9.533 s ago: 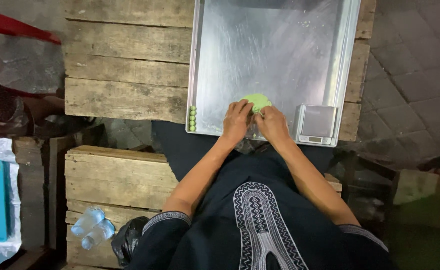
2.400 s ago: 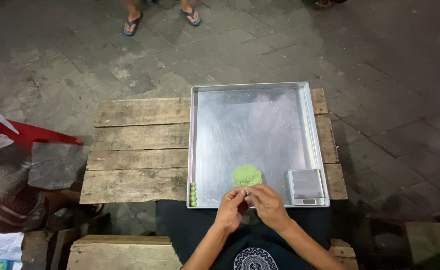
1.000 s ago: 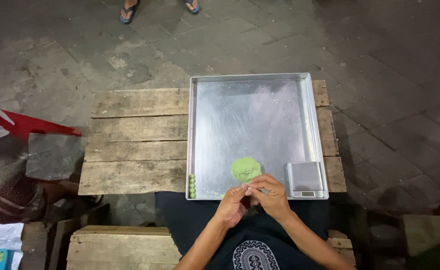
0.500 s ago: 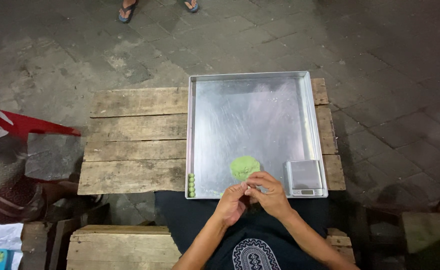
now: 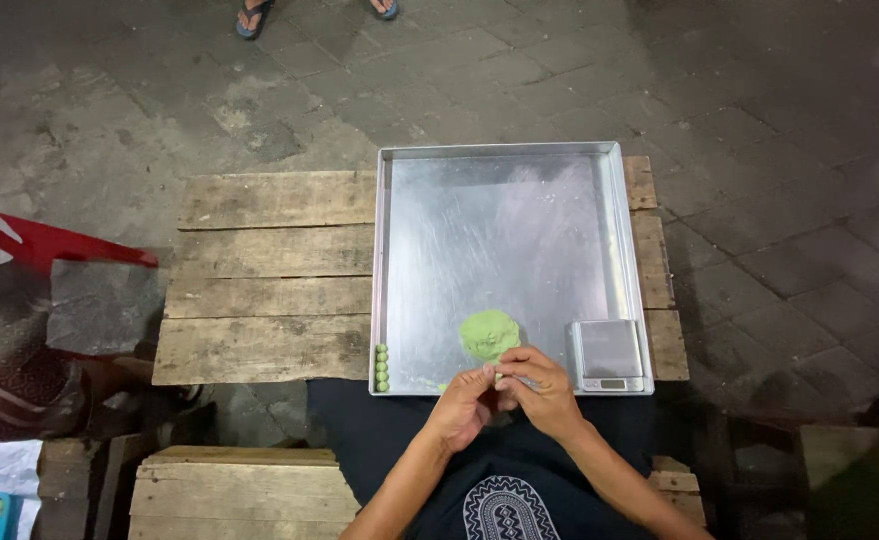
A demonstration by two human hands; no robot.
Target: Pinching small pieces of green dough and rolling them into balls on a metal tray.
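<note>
My left hand (image 5: 463, 405) and right hand (image 5: 543, 392) meet at the near edge of the shallow square metal tray (image 5: 400, 260), fingertips pinched together on a small bit of green dough — it is too small to make out clearly. Just beyond my fingers, on the tray near that edge, lies the flat round lump of green dough (image 5: 489, 334). A short row of small green dough balls (image 5: 382, 367) sits in the tray's near left corner, a small silver digital scale (image 5: 611, 356) in its near right corner. The tray rests on the right end of the weathered wooden plank table (image 5: 270, 270).
</note>
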